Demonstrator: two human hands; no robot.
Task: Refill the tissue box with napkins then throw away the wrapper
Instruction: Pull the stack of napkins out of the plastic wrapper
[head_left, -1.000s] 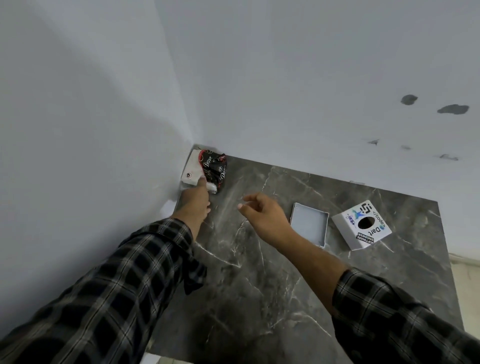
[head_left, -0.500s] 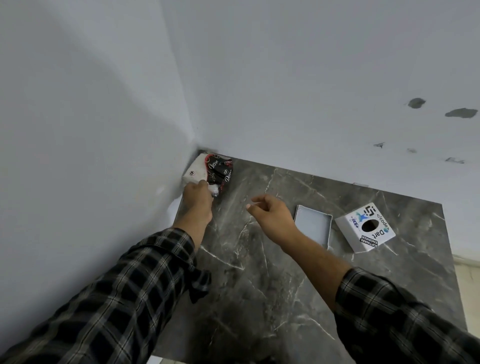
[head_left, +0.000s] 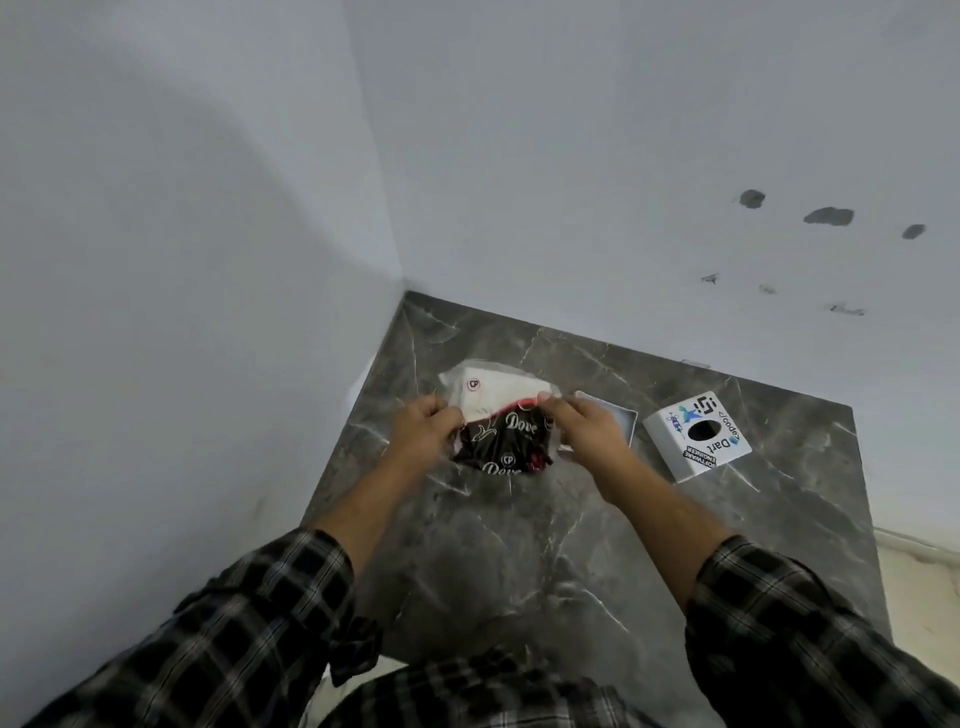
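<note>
A napkin pack (head_left: 496, 415) in a black, red and clear wrapper printed "Dove" is held just above the dark marble table (head_left: 519, 561). White napkins show through its upper part. My left hand (head_left: 423, 434) grips the pack's left edge and my right hand (head_left: 587, 428) grips its right edge. The white tissue box cover (head_left: 698, 434), with stickers and a round hole, lies on the table to the right. Its shallow grey base tray (head_left: 621, 421) lies between the cover and my right hand, partly hidden by that hand.
The table sits in a corner, with white walls at the left and back. Its right edge (head_left: 865, 519) drops to a light floor. Dark marks dot the back wall at the upper right.
My left hand has pulled the pack out of the far corner toward the table's middle. My right hand has moved in and taken hold of its right edge.
</note>
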